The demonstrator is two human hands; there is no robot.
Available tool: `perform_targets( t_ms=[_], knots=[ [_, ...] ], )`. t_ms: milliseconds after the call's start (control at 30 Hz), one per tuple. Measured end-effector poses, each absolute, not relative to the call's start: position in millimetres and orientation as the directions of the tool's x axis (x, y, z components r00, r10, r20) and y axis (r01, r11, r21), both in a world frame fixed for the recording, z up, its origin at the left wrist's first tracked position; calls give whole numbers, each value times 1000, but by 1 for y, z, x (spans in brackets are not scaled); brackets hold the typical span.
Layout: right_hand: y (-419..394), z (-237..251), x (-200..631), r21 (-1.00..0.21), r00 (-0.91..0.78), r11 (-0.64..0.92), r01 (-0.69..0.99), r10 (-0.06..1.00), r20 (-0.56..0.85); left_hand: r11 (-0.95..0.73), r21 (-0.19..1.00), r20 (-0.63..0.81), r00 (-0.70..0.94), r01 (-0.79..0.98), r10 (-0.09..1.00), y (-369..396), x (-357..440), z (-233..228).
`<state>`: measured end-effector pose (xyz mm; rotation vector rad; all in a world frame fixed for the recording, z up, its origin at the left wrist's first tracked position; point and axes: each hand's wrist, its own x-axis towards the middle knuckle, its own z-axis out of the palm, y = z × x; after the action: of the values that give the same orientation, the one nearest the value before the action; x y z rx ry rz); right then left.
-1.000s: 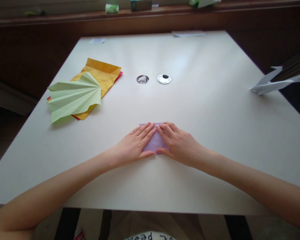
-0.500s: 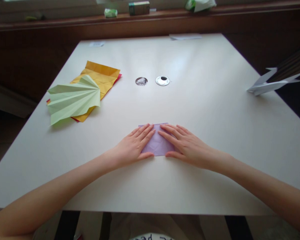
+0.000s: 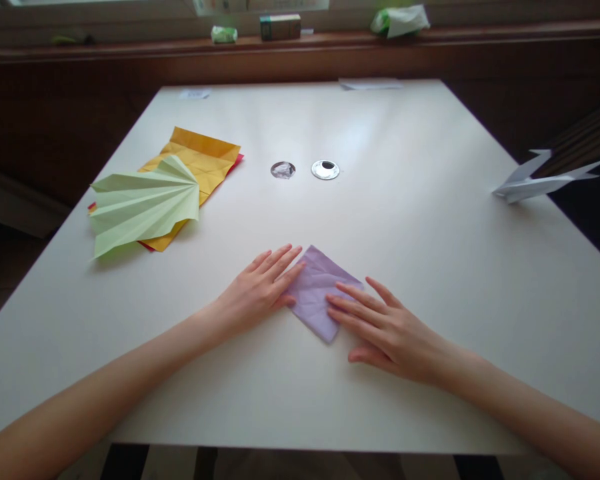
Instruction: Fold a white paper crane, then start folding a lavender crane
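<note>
A folded, creased sheet of purple paper (image 3: 315, 287) lies flat on the white table (image 3: 260, 393), turned at an angle with one corner toward me. My left hand (image 3: 267, 280) rests at its left edge, fingers stretched out and fingertips touching it. On its right part lie the fingertips of my right hand (image 3: 380, 323), fingers spread and thumb apart on the table side. Both hands cover small parts of the paper's edges.
Pleated light green paper (image 3: 150, 200) overlaps yellow paper (image 3: 207, 160) at the left, with red showing beneath. A white folded paper figure (image 3: 535, 187) stands near the right edge. Two round table inserts (image 3: 325, 169) sit mid-table. A small box (image 3: 280, 27) is on the sill.
The purple paper has turned from square-on to an angled position. My right hand has moved toward me and slightly right; my left hand has shifted slightly left. The view has tilted a little.
</note>
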<state>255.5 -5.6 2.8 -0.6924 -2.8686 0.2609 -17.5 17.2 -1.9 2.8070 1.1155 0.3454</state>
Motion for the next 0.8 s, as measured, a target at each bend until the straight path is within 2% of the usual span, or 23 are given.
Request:
perform_targets(
  t_ms=[67,133,200,267,367,533,633,800],
  knots=[
    [-10,7,251,-265,-898,892,367,414,150,-718,177,236,679,673,695,15,-17,0],
    [-8,10,247,-314,-918,903,292,357,173,-749,206,227,714,630,663,12,-15,0],
    [0,12,244,-333,-910,902,276,356,212,-758,238,191,735,608,650,11,-13,-2],
    [12,10,244,-309,-872,889,338,420,253,-749,256,133,745,612,654,14,-13,-4],
    [29,3,245,-260,-855,867,425,479,199,-742,262,45,760,617,648,19,-13,-6],
    [31,-5,245,-210,-810,817,537,569,144,-722,234,80,727,651,682,11,-9,-5],
    [30,-2,244,-276,-759,778,564,620,196,-753,275,25,779,598,627,1,-8,-4],
    [39,2,241,-387,-501,573,722,820,277,-725,335,-8,771,602,636,0,-12,-2]
  ],
)
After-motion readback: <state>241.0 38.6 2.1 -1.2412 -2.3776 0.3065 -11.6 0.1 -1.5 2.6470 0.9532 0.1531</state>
